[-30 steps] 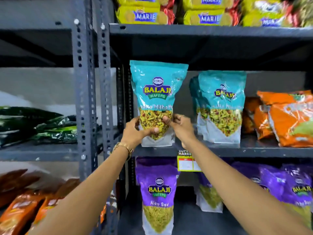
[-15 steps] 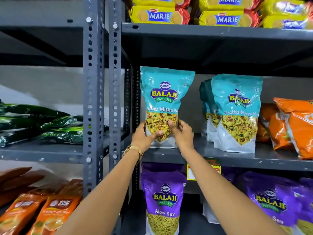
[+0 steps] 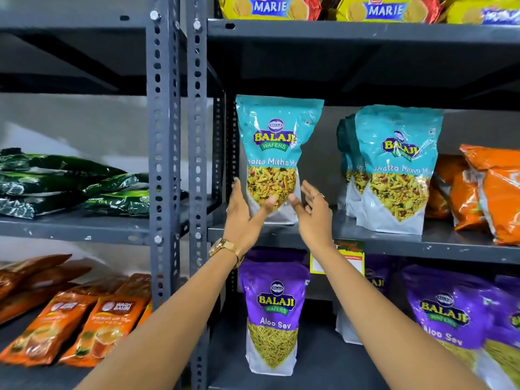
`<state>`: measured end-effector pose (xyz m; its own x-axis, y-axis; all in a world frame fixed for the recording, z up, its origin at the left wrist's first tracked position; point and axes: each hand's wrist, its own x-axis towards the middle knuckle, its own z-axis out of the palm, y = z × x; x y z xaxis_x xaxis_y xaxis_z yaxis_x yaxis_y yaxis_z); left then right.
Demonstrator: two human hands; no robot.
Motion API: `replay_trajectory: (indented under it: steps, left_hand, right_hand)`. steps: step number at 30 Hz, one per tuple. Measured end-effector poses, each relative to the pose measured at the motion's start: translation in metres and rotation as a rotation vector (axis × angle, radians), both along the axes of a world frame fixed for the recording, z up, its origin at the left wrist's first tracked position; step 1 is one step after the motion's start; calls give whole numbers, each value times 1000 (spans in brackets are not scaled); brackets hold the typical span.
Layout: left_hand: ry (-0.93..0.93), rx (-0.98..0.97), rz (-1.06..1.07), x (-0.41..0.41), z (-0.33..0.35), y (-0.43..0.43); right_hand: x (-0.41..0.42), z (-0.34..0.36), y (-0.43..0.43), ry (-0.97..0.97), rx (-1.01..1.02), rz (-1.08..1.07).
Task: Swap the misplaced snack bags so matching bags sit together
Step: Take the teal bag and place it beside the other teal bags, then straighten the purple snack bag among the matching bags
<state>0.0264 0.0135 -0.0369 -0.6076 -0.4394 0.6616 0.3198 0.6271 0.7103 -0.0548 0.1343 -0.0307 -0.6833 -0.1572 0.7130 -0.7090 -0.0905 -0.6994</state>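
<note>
A teal Balaji Khatta Mitha bag [image 3: 274, 142] stands upright at the left end of the middle shelf [image 3: 380, 242]. My left hand [image 3: 244, 212] is open just left of its base, thumb near the bag's lower front. My right hand [image 3: 312, 211] is open just right of the base, fingers spread, holding nothing. More teal Khatta Mitha bags [image 3: 394, 170] stand together further right on the same shelf. Purple Aloo Sev bags [image 3: 274, 308] stand on the shelf below, with more purple Aloo Sev bags [image 3: 447, 313] to the right.
Orange snack bags [image 3: 489, 192] fill the right end of the middle shelf. Yellow Marie biscuit packs [image 3: 270, 7] lie on the top shelf. Grey perforated uprights [image 3: 163, 136] divide the racks. Left rack holds green packets [image 3: 56, 181] and orange tea packs [image 3: 84, 327].
Both hands let go of the teal bag's base and opened, drawing slightly apart. The bag now stands on its own on the shelf. The view shifted a little closer.
</note>
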Motion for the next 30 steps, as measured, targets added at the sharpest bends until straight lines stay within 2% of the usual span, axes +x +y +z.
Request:
replay_trajectory:
  steps: [2,7,12,16,20,22,25,30]
  left_hand:
    - [64,-36,5,8,-18,9]
    - [218,-320,44,21,-68,50]
    - [206,-345,-32,24,-114,106]
    - [174,-259,-94,15,-165,150]
    - [-19,-24,-200,-13,-227,195]
    - [-123,32,-256,-39,-254,220]
    - [-254,116,-324,-87,-281,256]
    - [-508,337,-444,-180,-295,304]
  right_hand:
    - [13,-10,11,77,6,20]
    - [42,-49,45,178,65,-25]
    - [52,-113,95,75,9,-84]
    - [40,-176,153,-117,-133,-171]
    - [11,-241,220,-300,-259,-353]
    - [-12,-272,253,-382,-282,-433]
    - [-52,-313,295,-527,-215,-507]
    - [-109,-346,329,-682,-14,-494]
